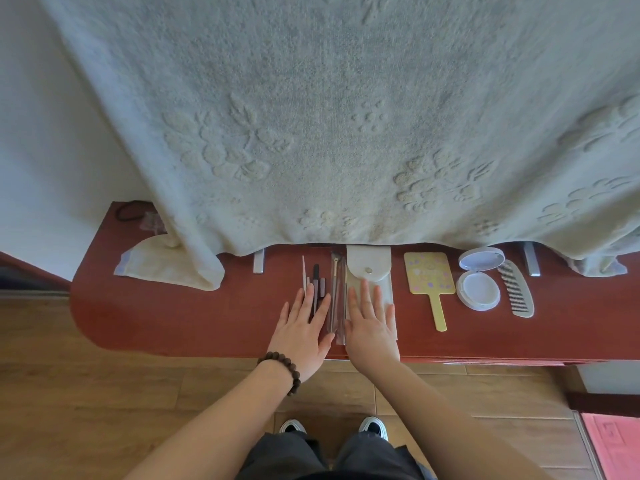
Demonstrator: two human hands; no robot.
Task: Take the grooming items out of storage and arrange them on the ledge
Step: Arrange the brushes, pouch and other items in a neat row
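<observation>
- The big bumpy towel point(329, 116) with raised flower shapes hangs over the smooth red ledge point(173, 317).
- The white snap pouch point(369, 271) lies mid-ledge; the flat right hand point(372, 327) presses it, holding nothing.
- The flat left hand point(301, 327) rests on thin pencils point(316, 282) left of the pouch; a push could roll them off the edge.
- Right of the pouch lie a yellow mirror point(429, 273), a round compact point(478, 275) and a toothy comb point(516, 289).

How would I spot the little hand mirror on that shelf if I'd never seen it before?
Find the long red-brown ledge under the hanging pale towel. Right of the person's right hand, which lies flat on a white snap pouch, is the hand mirror. It is the only yellow thing there, a rectangle with a slim handle pointing at the person, left of the round open compact.
</observation>
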